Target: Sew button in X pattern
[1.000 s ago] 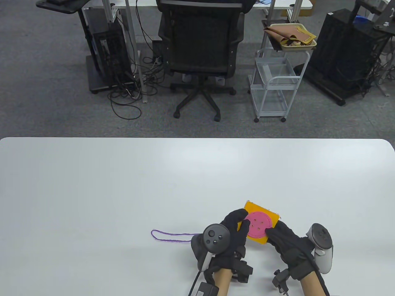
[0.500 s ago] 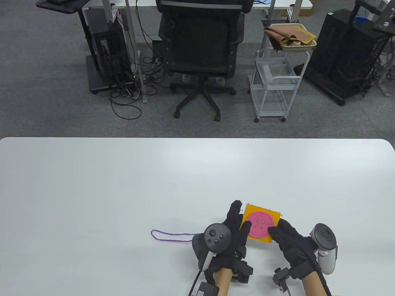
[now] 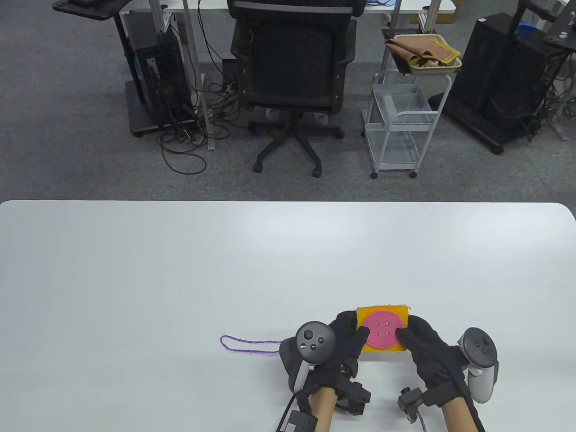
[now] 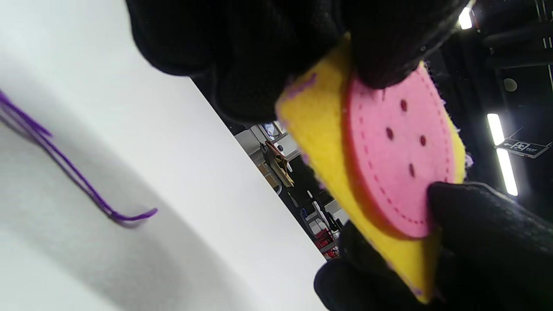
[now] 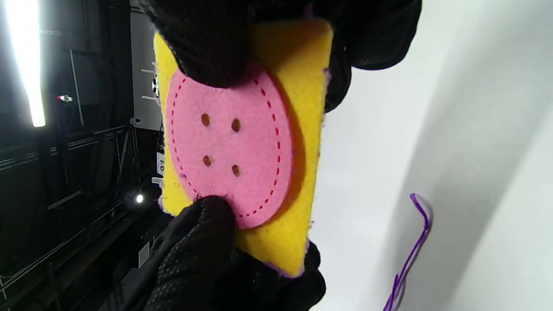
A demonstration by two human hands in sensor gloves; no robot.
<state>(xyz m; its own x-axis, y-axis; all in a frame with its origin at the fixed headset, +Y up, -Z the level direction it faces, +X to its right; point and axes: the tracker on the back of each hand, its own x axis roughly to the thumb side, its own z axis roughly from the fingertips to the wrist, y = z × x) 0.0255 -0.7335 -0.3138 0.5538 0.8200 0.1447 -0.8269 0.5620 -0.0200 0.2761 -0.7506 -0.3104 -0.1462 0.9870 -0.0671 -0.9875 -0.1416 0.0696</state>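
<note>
Button [image 3: 382,332]: pink felt disc, four holes at centre, dashed red stitch line round its rim, lying on a yellow felt square [image 3: 402,315]. No thread through the holes. Purple stitching visible along the square's edges in the wrist views. Held up off the table [image 3: 180,270] near its front edge, right of centre, face toward the camera above.

Pinched from both sides. Left hand [image 3: 344,344] at the square's left edge, thumb tip [image 4: 380,56] pressed on the button's rim, fingers curled behind the yellow felt. Right hand [image 3: 425,348] at the right edge, thumb [image 5: 207,47] on the button's rim, fingers behind. Both hands gripping the felt piece, in black gloves, a tracker on the back of each: dark grey on the left [image 3: 314,343], light grey on the right [image 3: 479,360].

Purple thread [image 3: 245,344] lying loose on the white table to the left of the left hand, doubled into a long narrow loop, its near end hidden behind the left tracker. Needle not made out.

Beyond the table: grey carpet, black office chair [image 3: 292,67], white wire cart [image 3: 400,121] carrying a tray of brown cloth [image 3: 425,54], black equipment racks [image 3: 504,76] at right, a computer tower [image 3: 155,85] and tangled cables [image 3: 189,139] at left.

Writing: an arrow sign in the left wrist view, characters too blurred to read. No brand legible anywhere.
</note>
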